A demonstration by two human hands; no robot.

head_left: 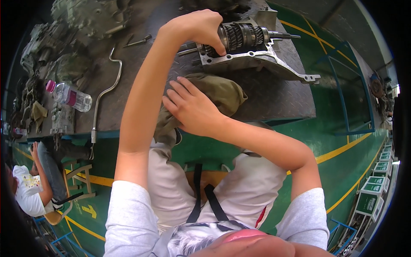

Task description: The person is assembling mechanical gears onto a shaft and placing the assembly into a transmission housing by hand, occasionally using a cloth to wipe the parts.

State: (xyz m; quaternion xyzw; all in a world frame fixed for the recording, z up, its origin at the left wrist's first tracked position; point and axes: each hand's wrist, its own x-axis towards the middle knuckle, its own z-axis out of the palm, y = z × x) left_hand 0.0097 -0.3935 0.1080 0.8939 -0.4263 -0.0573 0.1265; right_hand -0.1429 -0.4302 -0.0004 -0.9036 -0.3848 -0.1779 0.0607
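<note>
A gearbox housing half (257, 64) in bare grey metal lies on the table, its flange edge toward me. Inside it sits a gear shaft (244, 36) with several toothed gears, its thin end pointing right. My left hand (195, 28) reaches over the shaft's left end, thumb down near the housing rim and fingers curled over the far side, partly hidden. An olive cloth (220, 90) is bunched at the table's near edge. On its left part my right hand (192, 107) rests with fingers stretched out, holding nothing.
A bent metal speed wrench (102, 92) and a small tool (139, 40) lie left on the metal table (282, 100). Beyond them are a plastic bottle (70, 96) and several castings (90, 17). Another person (32, 188) sits at far left; a blue frame (349, 94) stands right.
</note>
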